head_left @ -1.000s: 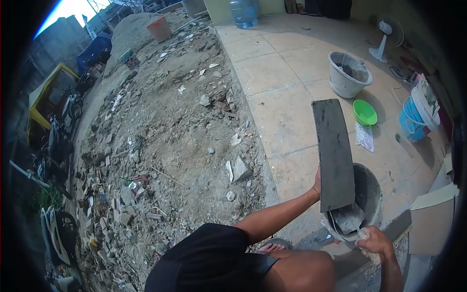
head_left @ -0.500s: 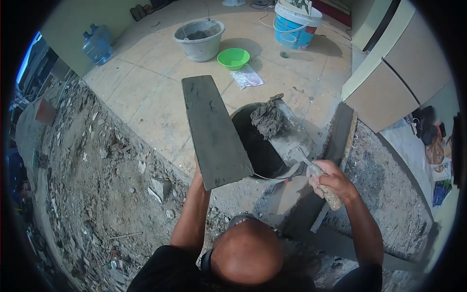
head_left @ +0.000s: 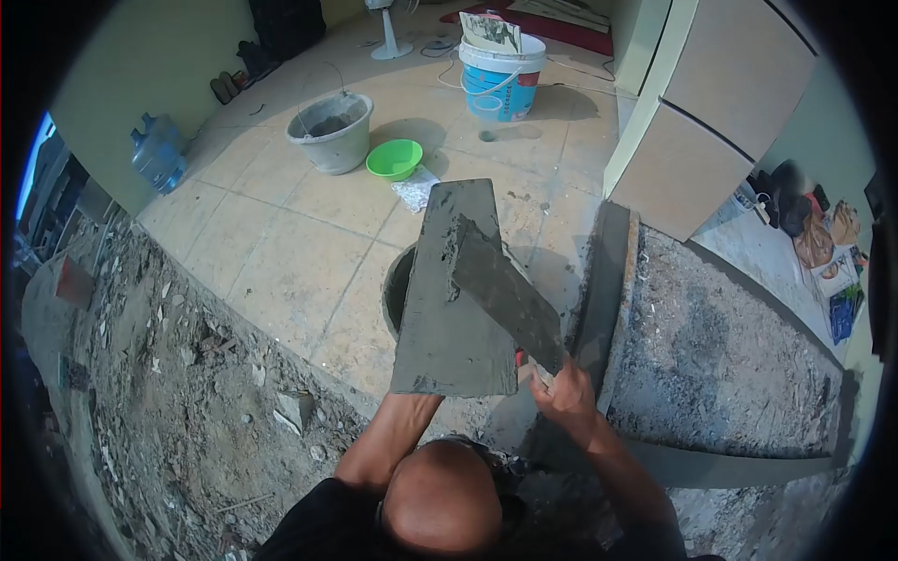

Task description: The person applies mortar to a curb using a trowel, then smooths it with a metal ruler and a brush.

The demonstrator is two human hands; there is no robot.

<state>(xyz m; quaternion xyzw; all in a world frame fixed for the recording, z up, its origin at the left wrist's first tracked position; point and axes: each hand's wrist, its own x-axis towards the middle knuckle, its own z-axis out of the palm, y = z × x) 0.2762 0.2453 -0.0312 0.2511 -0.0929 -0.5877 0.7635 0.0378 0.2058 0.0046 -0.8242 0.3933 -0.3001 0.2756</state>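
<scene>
My left hand (head_left: 412, 404) is under a long rectangular mortar board, a plasterer's hawk (head_left: 449, 341), holding it up from below; its fingers are hidden. Smooth grey wet mortar coats the board's top. My right hand (head_left: 566, 393) grips a trowel (head_left: 510, 294), its handle mostly covered by the fingers. The trowel's flat, mortar-smeared blade lies tilted across the right part of the board. A small ridge of mortar (head_left: 456, 252) shows along the blade's far left edge. Beneath the board, a dark round tub (head_left: 389, 292) is mostly hidden.
On the tiled floor stand a grey bucket of mortar (head_left: 332, 161), a green bowl (head_left: 395, 161), a plastic bag (head_left: 414, 192) and a blue-and-white pail (head_left: 500, 89). Rubble ground (head_left: 187, 402) lies left. A low mortared curb (head_left: 601, 271) runs right, beside a tiled wall (head_left: 687, 168).
The trowel has left the tub, where it carried a lump of mortar, and now rests across the board. The board has shifted right, over the tub. The view has turned somewhat right.
</scene>
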